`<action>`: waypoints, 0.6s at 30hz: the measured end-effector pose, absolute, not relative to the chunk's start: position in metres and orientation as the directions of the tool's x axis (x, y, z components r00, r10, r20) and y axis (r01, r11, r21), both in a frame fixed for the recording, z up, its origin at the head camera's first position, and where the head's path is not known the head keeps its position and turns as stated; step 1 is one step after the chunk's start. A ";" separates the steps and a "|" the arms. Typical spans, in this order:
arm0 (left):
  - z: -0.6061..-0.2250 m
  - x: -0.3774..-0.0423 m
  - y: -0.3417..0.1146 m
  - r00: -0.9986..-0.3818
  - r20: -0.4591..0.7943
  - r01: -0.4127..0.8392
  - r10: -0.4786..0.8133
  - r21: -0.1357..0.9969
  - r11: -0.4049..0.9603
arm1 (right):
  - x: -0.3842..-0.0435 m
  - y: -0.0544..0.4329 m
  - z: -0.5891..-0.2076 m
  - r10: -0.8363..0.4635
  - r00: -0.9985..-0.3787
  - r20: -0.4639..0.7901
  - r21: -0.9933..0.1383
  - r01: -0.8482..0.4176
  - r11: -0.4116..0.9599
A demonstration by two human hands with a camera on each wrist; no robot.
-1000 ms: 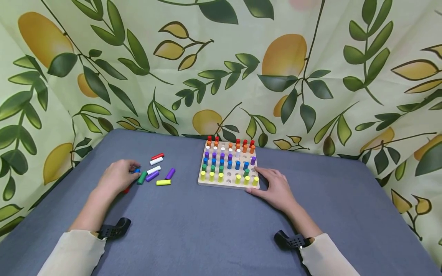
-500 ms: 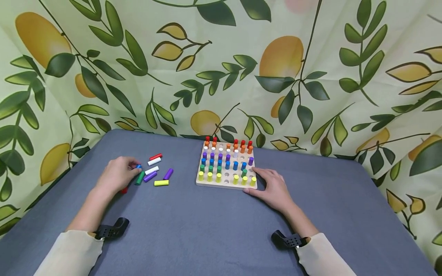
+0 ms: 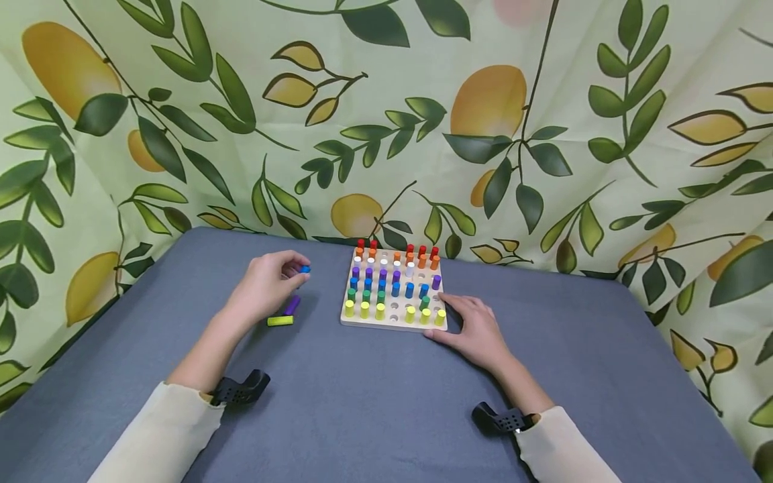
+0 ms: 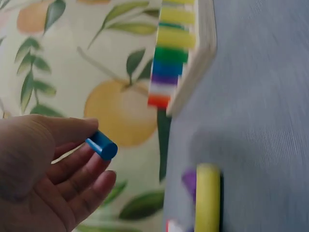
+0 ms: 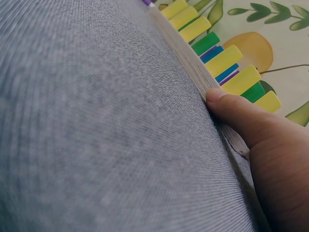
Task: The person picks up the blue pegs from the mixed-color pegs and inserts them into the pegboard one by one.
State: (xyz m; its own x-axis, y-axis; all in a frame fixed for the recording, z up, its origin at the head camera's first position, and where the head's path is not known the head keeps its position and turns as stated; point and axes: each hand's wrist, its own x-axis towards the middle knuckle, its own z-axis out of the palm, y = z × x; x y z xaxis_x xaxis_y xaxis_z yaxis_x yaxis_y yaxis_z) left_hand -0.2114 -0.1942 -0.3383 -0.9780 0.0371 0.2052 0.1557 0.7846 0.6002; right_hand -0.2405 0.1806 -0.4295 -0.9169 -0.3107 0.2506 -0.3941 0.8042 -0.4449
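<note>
Between thumb and fingers my left hand [image 3: 266, 285] pinches a blue peg [image 4: 103, 146], raised above the table to the left of the wooden pegboard [image 3: 368, 323]. The board carries upright pegs in rows by colour: red at the back, then orange, white, purple, blue, green, and yellow in front, with some bare holes among them. My right hand [image 3: 477, 329] grips the board's front right corner, its thumb on the front edge [image 5: 193, 63] and a finger at the right side.
On the grey cloth below my left hand lie a purple peg [image 3: 292, 306] and a yellow peg [image 3: 280, 321]; the other loose pegs are hidden behind that hand in the head view. A leaf-and-fruit patterned curtain [image 3: 386, 80] hangs behind the table.
My left hand has picked up the blue peg from the loose pegs and carried it rightward, toward the board. My right hand stays at the board's corner; the head view shifts slightly.
</note>
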 end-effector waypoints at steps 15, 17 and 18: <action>-0.335 -0.247 -0.091 -0.972 0.176 0.233 0.153 0.695 0.680 | -0.241 0.183 -0.430 -0.304 -0.919 0.250 -0.452 -0.388 0.803; -0.335 -0.248 -0.082 -0.972 0.177 0.234 0.154 0.711 0.663 | -0.241 0.183 -0.429 -0.305 -0.920 0.247 -0.453 -0.388 0.803; -0.335 -0.249 -0.078 -0.971 0.179 0.240 0.159 0.719 0.653 | -0.241 0.183 -0.429 -0.306 -0.920 0.247 -0.453 -0.388 0.802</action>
State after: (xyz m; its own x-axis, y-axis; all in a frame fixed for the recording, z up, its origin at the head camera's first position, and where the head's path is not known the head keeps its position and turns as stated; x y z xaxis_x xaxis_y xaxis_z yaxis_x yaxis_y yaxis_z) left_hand -0.2493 -0.0776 -0.3346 -0.9709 0.1590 0.1792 0.2396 0.6528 0.7187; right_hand -0.2405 0.1832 -0.4290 -0.9196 -0.3056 0.2469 -0.3883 0.8024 -0.4532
